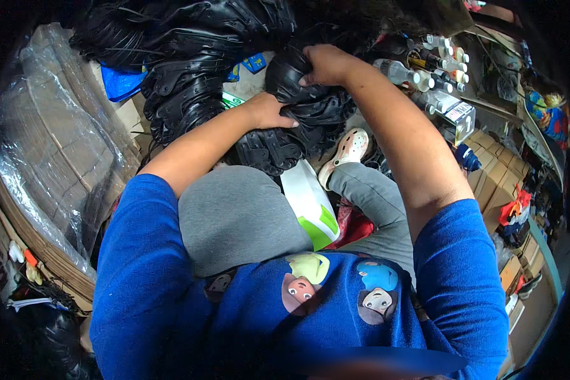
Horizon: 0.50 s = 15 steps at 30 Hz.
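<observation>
Glossy black leather-like pieces with strap tabs, which look like shoe uppers (183,95), are bundled in a thick curved pile in front of me. My right hand (328,64) grips the edge of a rounded black piece (287,77), thumb and fingers on its right side. Lower and to the left, my left hand (267,113) is closed over the black pieces by my knees (269,149); its thumb points right and its other fingertips are partly hidden. Between my legs stands a white and green box or container (307,196), partly under the pile.
Flattened cardboard (57,133) under clear plastic is stacked at the left. Several bottles (418,79) and a small carton (456,114) stand at the upper right, with cardboard boxes (491,164) beyond my right arm. A blue bag (120,81) lies behind the pile. My clog (350,152) rests beside it.
</observation>
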{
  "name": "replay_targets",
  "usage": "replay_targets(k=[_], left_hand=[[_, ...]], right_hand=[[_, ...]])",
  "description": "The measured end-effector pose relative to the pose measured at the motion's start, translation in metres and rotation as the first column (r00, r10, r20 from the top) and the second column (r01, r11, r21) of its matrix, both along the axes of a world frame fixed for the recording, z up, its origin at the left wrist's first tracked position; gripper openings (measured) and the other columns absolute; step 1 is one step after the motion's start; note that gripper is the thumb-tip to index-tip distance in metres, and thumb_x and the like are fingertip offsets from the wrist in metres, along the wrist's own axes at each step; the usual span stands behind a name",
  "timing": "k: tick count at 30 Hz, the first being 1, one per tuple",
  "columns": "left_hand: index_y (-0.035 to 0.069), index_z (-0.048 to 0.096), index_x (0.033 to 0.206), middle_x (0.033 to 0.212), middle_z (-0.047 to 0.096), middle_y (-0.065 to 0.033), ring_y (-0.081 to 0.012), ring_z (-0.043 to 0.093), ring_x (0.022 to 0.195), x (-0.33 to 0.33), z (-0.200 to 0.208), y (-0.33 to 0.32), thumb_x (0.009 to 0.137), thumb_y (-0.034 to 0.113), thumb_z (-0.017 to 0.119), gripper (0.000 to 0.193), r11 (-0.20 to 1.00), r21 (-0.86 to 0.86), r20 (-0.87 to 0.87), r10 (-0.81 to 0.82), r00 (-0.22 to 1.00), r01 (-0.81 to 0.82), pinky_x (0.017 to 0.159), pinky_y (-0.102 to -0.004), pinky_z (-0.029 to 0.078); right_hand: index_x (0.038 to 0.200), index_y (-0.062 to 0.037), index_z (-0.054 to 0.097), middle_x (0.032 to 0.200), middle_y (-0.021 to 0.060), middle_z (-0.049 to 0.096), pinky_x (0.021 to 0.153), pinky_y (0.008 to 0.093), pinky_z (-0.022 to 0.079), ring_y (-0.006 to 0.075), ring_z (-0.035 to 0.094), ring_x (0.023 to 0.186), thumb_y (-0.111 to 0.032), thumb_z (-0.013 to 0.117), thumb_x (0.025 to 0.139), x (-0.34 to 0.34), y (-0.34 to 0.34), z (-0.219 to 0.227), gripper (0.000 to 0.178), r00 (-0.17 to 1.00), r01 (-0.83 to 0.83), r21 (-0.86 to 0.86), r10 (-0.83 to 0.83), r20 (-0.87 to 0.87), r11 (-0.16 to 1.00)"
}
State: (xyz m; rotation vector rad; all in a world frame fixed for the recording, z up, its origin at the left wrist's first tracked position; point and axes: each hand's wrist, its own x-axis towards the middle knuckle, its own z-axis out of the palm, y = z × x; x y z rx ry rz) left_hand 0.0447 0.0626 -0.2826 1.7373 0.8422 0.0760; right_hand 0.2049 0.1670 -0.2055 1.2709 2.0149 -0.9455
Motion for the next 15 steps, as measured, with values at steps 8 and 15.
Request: replay_targets(k=[8,15], left_hand=[[0.005,0.055,0.111,0.106,0.057,-0.0222,-0.0376,0.053,0.099,0.004,-0.005,0.004,0.074,0.045,0.059,0.054,0.994,-0.021,-0.124,-0.113,0.986,0.112,0.087,-0.0420,0.041],[0.006,0.057,0.108,0.108,0.054,-0.0176,-0.0356,0.052,0.101,0.000,-0.002,0.004,0.073,0.039,0.062,0.048,0.996,0.061,-0.014,-0.065,0.998,0.066,0.088,-0.0418,0.040]], right_hand=[[0.104,-0.0024,0.060,0.103,0.0190,0.060,0.086,0.0366,0.045,0.0306,0.058,0.097,-0.048,0.076,0.052,-0.008,-0.004,0.000,0.071,0.979,0.177,-0.029,-0.173,0.108,0.984],[0.101,-0.0039,0.060,0.101,0.0177,0.061,0.083,0.0383,0.046,0.0309,0.058,0.096,-0.033,0.075,0.060,-0.012,0.005,0.022,0.053,0.957,0.180,0.183,-0.215,0.194,0.967]])
